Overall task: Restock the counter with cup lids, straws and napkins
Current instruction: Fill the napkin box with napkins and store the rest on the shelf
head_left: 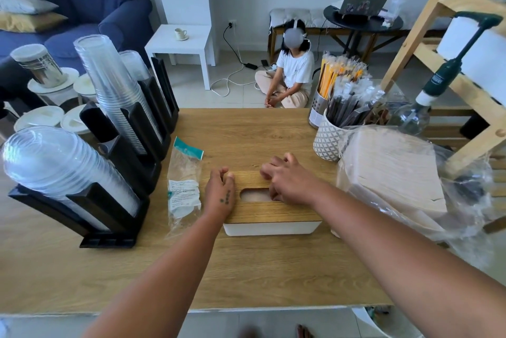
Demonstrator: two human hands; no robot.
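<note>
Both hands on the napkin box (273,225): white body, wooden lid (273,207) with an oval slot. Left hand (220,191) laid loosely over the lid's left end, fingers curled at the far edge, gripping nothing; right hand (287,183) over the slot, fingertips bent down at its right end, too hidden to tell whether pinching a napkin or only pressing the lid. Probably seating the lid or coaxing the first napkin up through the slot. Napkin supply just to the right: a tall stack of napkins (394,170) in a torn clear wrapper, touching or nearly touching the box. Straws upright in a patterned cup (328,140) and a metal holder (319,110) at the far right of the counter (246,263); dome lids (54,165) and clear cups (115,85) stacked in the black organizer (109,228) at left; an emptied-looking plastic bag (183,187) lying beside the left hand. Risks from here: lid pressed unevenly and left cocked on one end; a napkin torn if tugged hard through the slot; right forearm brushing the loose wrapper and toppling the stack; the patterned cup, top-heavy with straws, tipped by an elbow; the slick bag swept off the counter's edge.
</note>
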